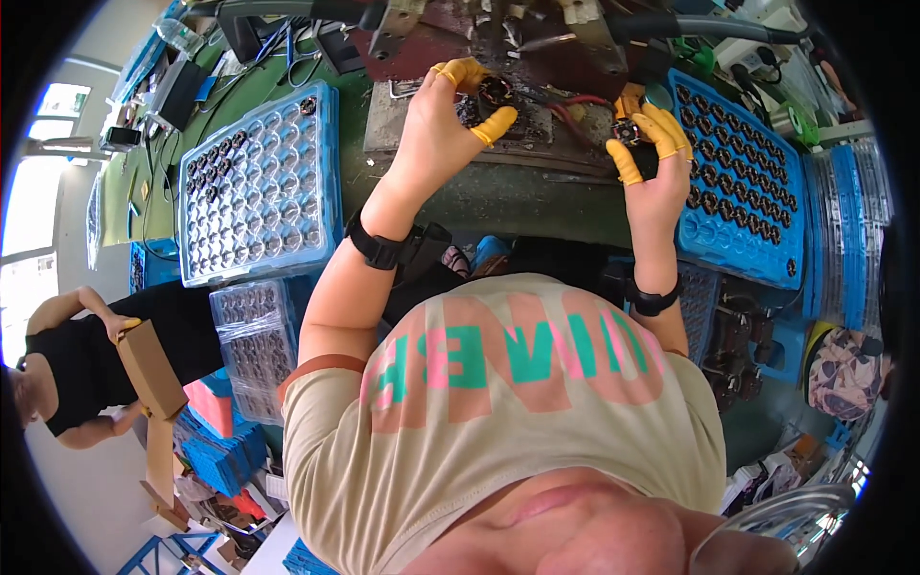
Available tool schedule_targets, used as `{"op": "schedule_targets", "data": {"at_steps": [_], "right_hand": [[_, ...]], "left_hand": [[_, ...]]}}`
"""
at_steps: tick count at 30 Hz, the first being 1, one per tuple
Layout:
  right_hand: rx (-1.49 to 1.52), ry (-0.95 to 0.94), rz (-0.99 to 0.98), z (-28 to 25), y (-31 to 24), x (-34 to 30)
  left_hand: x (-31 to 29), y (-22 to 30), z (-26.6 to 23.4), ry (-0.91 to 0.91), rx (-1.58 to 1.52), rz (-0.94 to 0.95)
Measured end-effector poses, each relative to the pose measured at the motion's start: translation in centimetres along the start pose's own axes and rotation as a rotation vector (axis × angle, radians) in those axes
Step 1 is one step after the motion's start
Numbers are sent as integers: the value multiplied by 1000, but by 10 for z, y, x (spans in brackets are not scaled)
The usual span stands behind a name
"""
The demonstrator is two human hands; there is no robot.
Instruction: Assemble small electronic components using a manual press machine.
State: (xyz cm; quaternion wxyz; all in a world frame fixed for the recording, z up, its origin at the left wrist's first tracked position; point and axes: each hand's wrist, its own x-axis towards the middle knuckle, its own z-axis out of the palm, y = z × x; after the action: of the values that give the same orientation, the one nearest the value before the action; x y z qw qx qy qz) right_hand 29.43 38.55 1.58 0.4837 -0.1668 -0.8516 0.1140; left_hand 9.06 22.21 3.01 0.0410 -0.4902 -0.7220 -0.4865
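My left hand, with yellow finger covers on thumb and fingers, is closed around a small round dark part with a toothed outline. It is held over a worn metal work plate in front of a dark red machine base. To the right, my right hand, in similar yellow finger covers, pinches a small dark part with a light spot. That hand is beside a blue tray holding rows of round dark parts.
A transparent tray on blue stands at left with several dark parts in one corner. Wrapped trays lie below it. Red cables run between my hands. Stacked trays stand far right. At left another person holds a cardboard box.
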Motion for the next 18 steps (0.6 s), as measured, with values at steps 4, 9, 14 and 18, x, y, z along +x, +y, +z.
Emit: {"op": "schedule_targets", "data": {"at_steps": [4,9,14,18], "right_hand": [[-66,-55,4,6,7,7],[-54,-79,8,12,17,2],[-242,-140,-149,9,36,-4],[-285,-128,-143,13,33,-2]], "left_hand": [[-11,3,-22,-5,-120,-69],[-38,-13,-90,-49,-11,-136],[-53,-71,-185,-150,551,-349],[-46,-138,-237,-133,859,-583]]}}
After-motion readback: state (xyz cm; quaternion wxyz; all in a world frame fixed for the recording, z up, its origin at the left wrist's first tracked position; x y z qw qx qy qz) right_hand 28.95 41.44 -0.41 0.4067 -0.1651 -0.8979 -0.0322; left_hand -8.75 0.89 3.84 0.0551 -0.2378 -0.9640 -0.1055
